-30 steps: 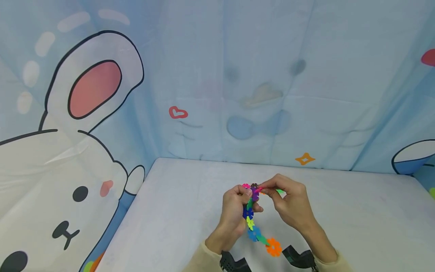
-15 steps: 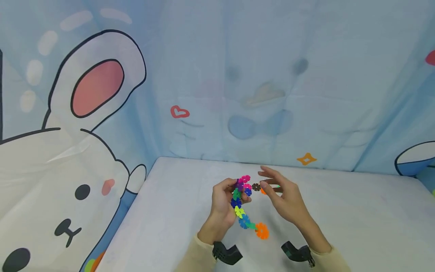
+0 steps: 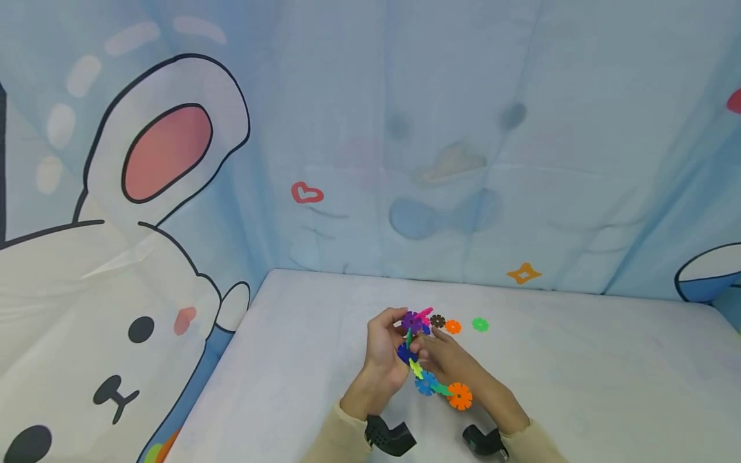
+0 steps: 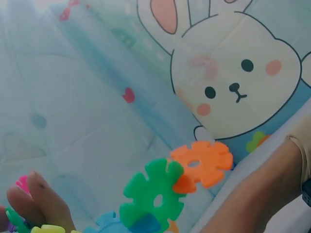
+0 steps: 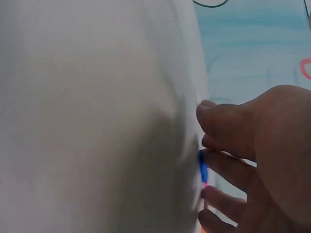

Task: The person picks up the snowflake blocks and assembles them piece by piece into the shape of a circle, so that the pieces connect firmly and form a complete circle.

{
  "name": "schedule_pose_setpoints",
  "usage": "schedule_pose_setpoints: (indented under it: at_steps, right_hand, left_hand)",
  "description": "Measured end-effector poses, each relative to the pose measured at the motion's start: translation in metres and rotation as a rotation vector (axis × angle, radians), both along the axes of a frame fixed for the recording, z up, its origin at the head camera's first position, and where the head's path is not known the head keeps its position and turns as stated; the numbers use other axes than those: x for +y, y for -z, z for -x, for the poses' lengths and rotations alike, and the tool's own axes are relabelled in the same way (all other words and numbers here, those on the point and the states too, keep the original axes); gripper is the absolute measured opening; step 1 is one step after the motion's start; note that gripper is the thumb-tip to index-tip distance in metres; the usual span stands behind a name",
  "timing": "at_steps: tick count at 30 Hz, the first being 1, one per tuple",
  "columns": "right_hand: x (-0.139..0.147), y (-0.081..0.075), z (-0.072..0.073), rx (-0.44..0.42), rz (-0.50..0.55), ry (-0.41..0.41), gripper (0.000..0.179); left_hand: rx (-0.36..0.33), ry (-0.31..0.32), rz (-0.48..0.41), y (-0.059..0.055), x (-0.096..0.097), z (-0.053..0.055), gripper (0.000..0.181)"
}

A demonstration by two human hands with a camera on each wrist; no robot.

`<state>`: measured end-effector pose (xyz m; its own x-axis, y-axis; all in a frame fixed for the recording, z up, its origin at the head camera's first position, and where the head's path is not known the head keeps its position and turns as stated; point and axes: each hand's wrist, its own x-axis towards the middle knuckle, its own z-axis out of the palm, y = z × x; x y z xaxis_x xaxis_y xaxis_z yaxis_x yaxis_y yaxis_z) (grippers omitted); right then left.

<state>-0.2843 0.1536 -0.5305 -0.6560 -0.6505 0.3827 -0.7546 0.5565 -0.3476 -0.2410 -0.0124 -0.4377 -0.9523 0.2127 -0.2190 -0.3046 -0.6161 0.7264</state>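
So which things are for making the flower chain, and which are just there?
For making it:
flower chain
left hand
right hand
probably the loose brown flower, loose orange flower, loose green flower

Just there:
rabbit curtain
black wrist devices

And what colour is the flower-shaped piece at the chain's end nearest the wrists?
Orange; the end piece shows best in the left wrist view.

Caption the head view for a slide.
Left hand holding a chain of interlocking flower discs, right hand close by, over a white tabletop.

Flower pieces (image 4: 138, 191): smooth plastic. Backdrop (image 3: 440, 122): creased, cloth-like. Tabletop (image 3: 596, 373): matt, smooth.
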Motion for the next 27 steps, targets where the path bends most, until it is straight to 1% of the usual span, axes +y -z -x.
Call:
schedule_pose_setpoints:
  at_steps: [2, 3, 5, 7, 8, 11, 14, 17, 20, 23, 27]
  right_hand:
    - [-0.001, -0.011, -0.007, -0.138, -0.072, 0.148, 0.017]
    - [-0.002, -0.016, -0.009, -0.204, -0.079, 0.223, 0.015]
    - [-0.004, -0.023, -0.014, -0.297, -0.072, 0.36, 0.013]
    - [-0.004, -0.026, -0.016, -0.322, -0.05, 0.45, 0.019]
    - [-0.003, -0.025, -0.016, -0.306, -0.047, 0.476, 0.022]
    - [-0.002, -0.018, -0.015, -0.241, -0.032, 0.523, 0.025]
    - [0.0, -0.011, -0.013, -0.19, -0.043, 0.551, 0.033]
    - [0.001, -0.008, -0.011, -0.177, -0.071, 0.555, 0.038]
    - [0.002, -0.007, -0.01, -0.181, -0.081, 0.547, 0.031]
    - [0.003, -0.008, -0.01, -0.229, -0.054, 0.531, 0.027]
    - [0.008, -0.012, -0.01, -0.351, 0.011, 0.497, 0.026]
  left_hand:
    - [-0.002, -0.005, 0.004, 0.0, 0.0, -0.001, 0.019]
    - [0.0, -0.007, 0.005, 0.0, 0.0, -0.001, 0.019]
    - [0.007, -0.004, 0.02, -0.001, 0.0, -0.002, 0.02]
    - [0.013, 0.002, 0.039, -0.001, 0.0, -0.002, 0.019]
    - [0.017, 0.007, 0.046, -0.002, 0.001, -0.002, 0.018]
    - [0.032, 0.025, 0.067, -0.003, 0.001, -0.003, 0.013]
    - [0.048, 0.031, 0.063, -0.005, 0.0, -0.004, 0.015]
    - [0.055, 0.031, 0.057, -0.006, -0.001, -0.004, 0.017]
    - [0.057, 0.028, 0.049, -0.007, -0.001, -0.004, 0.019]
    - [0.066, 0.028, 0.051, -0.006, -0.001, -0.004, 0.02]
    - [0.079, 0.025, 0.066, -0.005, -0.001, -0.004, 0.02]
